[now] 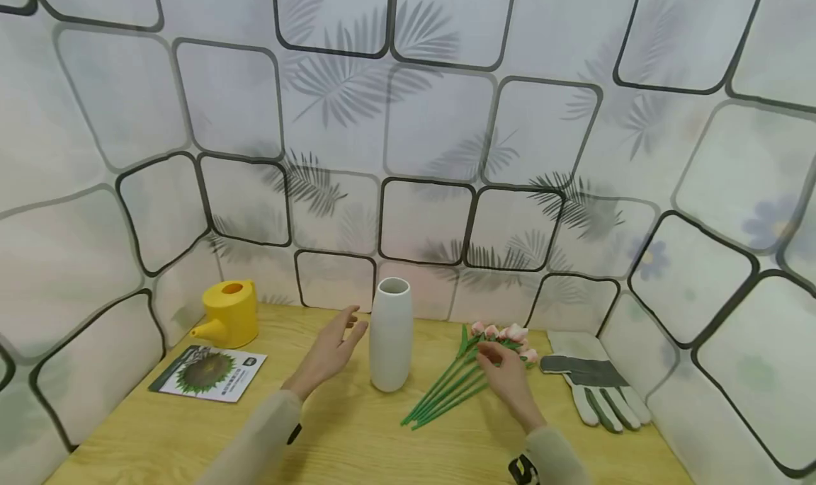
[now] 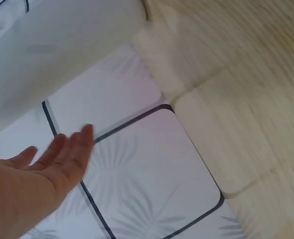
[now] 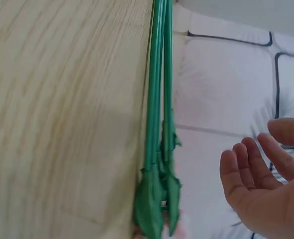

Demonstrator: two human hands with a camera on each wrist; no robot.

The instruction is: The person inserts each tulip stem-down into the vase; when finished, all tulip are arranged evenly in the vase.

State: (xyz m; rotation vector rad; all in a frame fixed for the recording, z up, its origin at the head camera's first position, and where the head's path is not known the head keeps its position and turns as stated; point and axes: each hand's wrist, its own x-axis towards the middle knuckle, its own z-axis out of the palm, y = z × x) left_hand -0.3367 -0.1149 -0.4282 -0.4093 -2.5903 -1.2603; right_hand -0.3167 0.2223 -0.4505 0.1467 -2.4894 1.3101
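A tall white vase (image 1: 391,340) stands upright on the wooden table. Just left of it is my left hand (image 1: 330,349), fingers apart and relaxed, holding nothing; the left wrist view shows the same hand (image 2: 52,172) beside the vase's pale side (image 2: 62,55). Several pink artificial tulips (image 1: 513,333) with green stems (image 1: 440,396) lie to the right of the vase, blooms toward the wall. Over them hovers my right hand (image 1: 508,380), its fingers loosely bent. In the right wrist view that hand (image 3: 266,179) is empty, apart from the green stems (image 3: 159,89).
At the left stands a yellow watering can (image 1: 232,315), with a sunflower seed packet (image 1: 209,373) lying in front of it. A pair of grey and white gloves (image 1: 596,379) lies right of the tulips. Patterned cloth walls (image 1: 421,223) enclose the table (image 1: 357,442) at the back and sides.
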